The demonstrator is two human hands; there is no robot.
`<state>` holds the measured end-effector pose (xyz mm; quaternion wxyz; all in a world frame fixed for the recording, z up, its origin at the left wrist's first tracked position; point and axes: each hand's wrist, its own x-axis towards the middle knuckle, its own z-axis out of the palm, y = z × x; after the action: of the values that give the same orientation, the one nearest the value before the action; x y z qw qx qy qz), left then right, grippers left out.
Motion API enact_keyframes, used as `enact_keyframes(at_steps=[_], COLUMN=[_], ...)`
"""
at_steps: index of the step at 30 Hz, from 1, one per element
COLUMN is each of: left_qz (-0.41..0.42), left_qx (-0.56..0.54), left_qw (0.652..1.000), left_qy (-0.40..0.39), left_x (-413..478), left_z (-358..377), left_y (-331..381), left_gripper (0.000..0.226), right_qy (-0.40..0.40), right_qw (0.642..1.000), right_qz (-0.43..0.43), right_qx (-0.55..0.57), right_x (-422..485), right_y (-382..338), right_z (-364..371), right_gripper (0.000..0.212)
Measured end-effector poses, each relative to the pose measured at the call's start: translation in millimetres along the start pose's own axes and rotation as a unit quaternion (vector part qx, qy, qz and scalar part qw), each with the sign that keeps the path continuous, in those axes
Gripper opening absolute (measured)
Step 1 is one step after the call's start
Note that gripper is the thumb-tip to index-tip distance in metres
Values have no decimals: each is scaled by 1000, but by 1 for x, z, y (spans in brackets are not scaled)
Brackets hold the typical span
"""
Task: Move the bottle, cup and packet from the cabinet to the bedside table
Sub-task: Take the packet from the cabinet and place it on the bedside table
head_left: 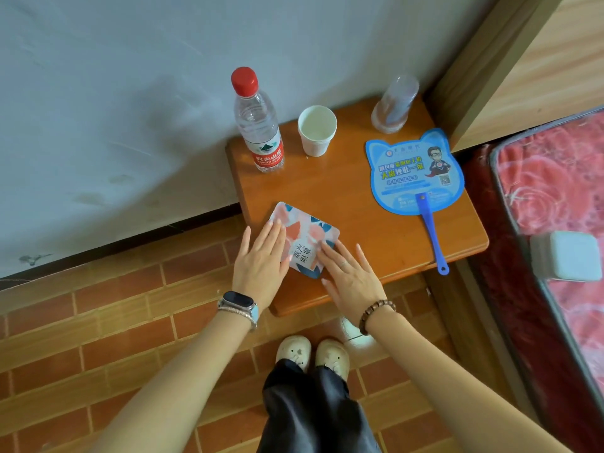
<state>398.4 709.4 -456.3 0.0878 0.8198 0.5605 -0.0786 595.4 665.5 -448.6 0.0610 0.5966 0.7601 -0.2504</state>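
Wooden bedside table [343, 197] holds bottle [258, 125], cup [317, 130] and packet [304, 238]. Left hand [261, 259] and right hand [351, 277] press flat on the packet, fingers straight. I judge it placed, so next I lift away.

Bottle [258, 125]: clear body, red cap, red label with a white band and green mark.
Cup [316, 130]: white inside and out.
Packet [305, 238]: pale ground with coral and blue leaf-like shapes; white panel with black characters.
Table [376, 230]: plain orange-brown wood.
Fan [415, 171]: light blue, darker blue rim and handle, yellow and white lettering.
Floor [130, 322]: red-brown brick pattern with pale joints.
Wall [98, 93]: grey-white with dark smudges.
Bed cover [549, 178]: red-pink rose pattern.
Wristwatch [240, 302]: black face, light blue strap.
Bracelet [376, 313]: brown beads.
Shoes [294, 351]: cream.
Trousers [310, 413]: black.
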Motion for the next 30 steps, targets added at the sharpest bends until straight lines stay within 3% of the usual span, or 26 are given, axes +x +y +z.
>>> enact_keyframes(at_steps=[9, 15, 19, 30], left_qz=[-17, -27, -24, -39], left_qx=[27, -23, -32, -37], left_qw=[999, 999, 999, 999], left_qy=[-23, 30, 9, 6], left_x=[33, -7, -30, 8], left_z=[-8, -4, 10, 9], left_y=[-2, 5, 5, -1], left_gripper=[58, 55, 55, 62], right_qy=[14, 39, 19, 33], right_qw=[998, 998, 999, 999], right_qz=[-52, -27, -31, -9], right_qx=[14, 31, 8, 7], right_x=[-6, 5, 8, 27], right_y=[-23, -13, -8, -10], right_z=[10, 5, 7, 5], right_gripper=[54, 66, 62, 63])
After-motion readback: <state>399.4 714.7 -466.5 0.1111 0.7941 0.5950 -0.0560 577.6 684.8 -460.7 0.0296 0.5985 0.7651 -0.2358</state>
